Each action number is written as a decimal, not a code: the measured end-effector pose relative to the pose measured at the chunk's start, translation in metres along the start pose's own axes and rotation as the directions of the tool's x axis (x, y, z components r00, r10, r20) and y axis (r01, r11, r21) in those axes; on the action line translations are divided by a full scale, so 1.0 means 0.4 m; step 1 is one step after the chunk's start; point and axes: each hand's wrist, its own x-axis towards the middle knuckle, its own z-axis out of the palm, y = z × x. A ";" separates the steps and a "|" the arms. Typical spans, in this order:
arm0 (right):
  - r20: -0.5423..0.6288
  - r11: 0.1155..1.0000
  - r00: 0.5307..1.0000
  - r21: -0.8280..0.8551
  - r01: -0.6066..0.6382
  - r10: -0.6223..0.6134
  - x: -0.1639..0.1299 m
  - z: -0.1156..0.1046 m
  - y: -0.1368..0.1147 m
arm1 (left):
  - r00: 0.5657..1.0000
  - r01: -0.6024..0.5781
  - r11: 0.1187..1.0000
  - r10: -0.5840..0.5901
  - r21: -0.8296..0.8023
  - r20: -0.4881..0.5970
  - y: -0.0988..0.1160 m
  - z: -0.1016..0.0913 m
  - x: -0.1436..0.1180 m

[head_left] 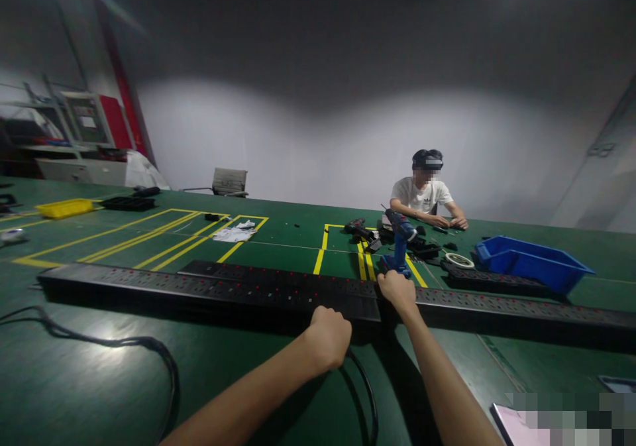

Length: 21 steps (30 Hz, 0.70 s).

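While both bare forearms stretch forward over the green table (258,386), the left hand (330,335) is curled knuckles-up at the near edge of the front long black power strip (213,295), and a black cable (368,390) shows below its wrist. Its fingertips are hidden, so whether it holds anything cannot be told. The right hand (399,289), farther forward and also curled, is at the base of an upright blue drill (397,234), over the rear power strip (501,305); whether it grips the drill cannot be told. The two strips lie crosswise before the person, partly side by side. Yellow tape (322,254) marks off rectangles beyond them, with a yellow tray (64,209) and a black tray (128,203) far left and a blue bin (531,260) at right. Across the table a co-worker in a white shirt (422,197) sits with forearms on it, before a pale wall (308,148); a chair (230,181) stands farther left
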 end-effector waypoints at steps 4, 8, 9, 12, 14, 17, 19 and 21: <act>0.008 1.000 1.000 0.007 0.002 -0.002 -0.001 -0.001 0.001 | 1.000 -0.012 1.000 0.012 -0.015 0.022 0.010 0.019 0.018; 0.010 1.000 1.000 0.008 0.001 -0.001 0.000 0.000 0.002 | 0.998 -0.051 0.999 0.052 0.008 -0.021 -0.007 -0.008 -0.006; 0.011 1.000 1.000 0.008 -0.001 0.001 0.000 -0.001 0.002 | 0.996 -0.066 0.998 0.066 0.006 -0.060 -0.018 -0.018 -0.016; 0.024 1.000 1.000 0.011 -0.004 0.004 -0.001 -0.002 0.002 | 0.966 -0.102 0.994 0.090 -0.035 -0.241 -0.071 -0.039 -0.037; 0.029 1.000 1.000 0.015 -0.003 0.003 -0.002 -0.004 0.002 | 0.939 -0.126 0.987 0.086 -0.102 -0.332 -0.120 -0.044 -0.034; 0.031 1.000 1.000 0.023 -0.002 0.001 -0.005 -0.007 0.002 | 0.897 -0.226 0.942 0.103 -0.246 -0.431 -0.202 -0.040 -0.005; 0.029 1.000 1.000 0.025 -0.002 0.002 -0.005 -0.007 0.002 | 0.870 -0.305 0.886 0.110 -0.349 -0.481 -0.252 -0.029 0.028; 0.024 1.000 1.000 0.024 -0.004 0.003 -0.004 -0.005 0.003 | 0.841 -0.353 0.830 0.080 -0.431 -0.535 -0.291 -0.010 0.065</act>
